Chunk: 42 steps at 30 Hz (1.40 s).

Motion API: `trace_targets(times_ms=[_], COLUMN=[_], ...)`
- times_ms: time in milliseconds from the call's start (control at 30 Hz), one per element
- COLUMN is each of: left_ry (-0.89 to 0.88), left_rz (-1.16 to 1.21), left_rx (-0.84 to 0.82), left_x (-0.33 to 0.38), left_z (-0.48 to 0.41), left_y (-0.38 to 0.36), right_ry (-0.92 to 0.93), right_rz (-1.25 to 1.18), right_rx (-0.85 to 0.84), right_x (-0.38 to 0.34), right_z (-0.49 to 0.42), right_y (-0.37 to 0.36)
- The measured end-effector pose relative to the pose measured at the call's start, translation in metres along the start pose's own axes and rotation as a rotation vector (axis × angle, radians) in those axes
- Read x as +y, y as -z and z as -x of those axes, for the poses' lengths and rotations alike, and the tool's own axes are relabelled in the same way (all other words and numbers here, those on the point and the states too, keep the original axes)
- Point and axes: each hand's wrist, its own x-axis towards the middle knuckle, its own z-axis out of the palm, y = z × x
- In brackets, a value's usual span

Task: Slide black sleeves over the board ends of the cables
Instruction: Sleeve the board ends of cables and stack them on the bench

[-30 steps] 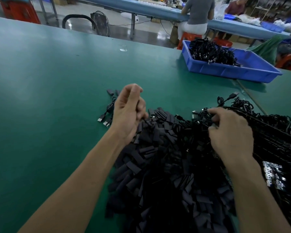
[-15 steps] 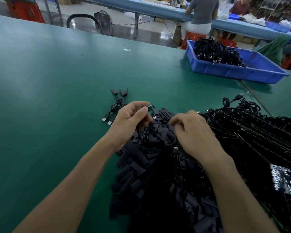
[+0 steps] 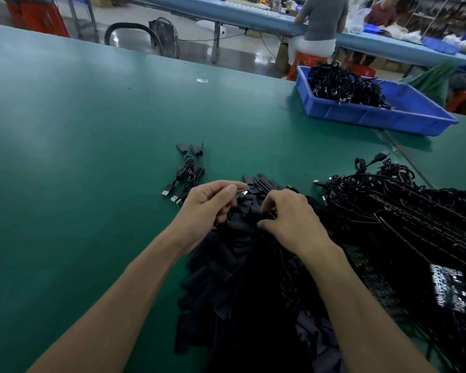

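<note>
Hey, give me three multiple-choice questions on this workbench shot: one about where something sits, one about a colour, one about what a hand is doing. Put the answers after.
1. Where is the blue tray?
A. far right on the table
B. beside the left elbow
C. on the floor

2. What colour is the table top?
A. white
B. green
C. red

3. What is the left hand doing?
A. lying flat on the table
B. lifting the tray
C. pinching a cable plug

Answers: 1 A, the tray stands at the far right of the table. 2 B, the whole surface is green. 3 C, a silver plug tip pokes out between thumb and forefinger.
</note>
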Motion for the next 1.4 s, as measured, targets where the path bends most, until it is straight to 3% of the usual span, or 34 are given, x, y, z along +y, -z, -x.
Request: trace_targets(times_ms=[200, 333, 567, 1400], left_ry=[-0.015, -0.03, -0.047, 0.019], left_rz=[-0.083, -0.061, -0.062, -0.107], left_rx=[-0.006, 0.052, 0.099, 0.064], left_x=[-0.007, -0.011, -0.013, -0.005], left_z=[0.006, 0.009, 0.01, 0.009], left_y=[0.001, -0.004, -0.005, -0.002], right_ry=[-0.014, -0.038, -0.035, 0.028], right_rz=[-0.428, -0.698, -0.868, -0.748], right_rx=[0.208, 0.149, 0.184, 0.201], right_x=[0.009, 0.011, 0.014, 0.013], right_z=[0.003, 0.008, 0.014, 0.011], right_y=[0.009, 0.005, -0.004, -0.005])
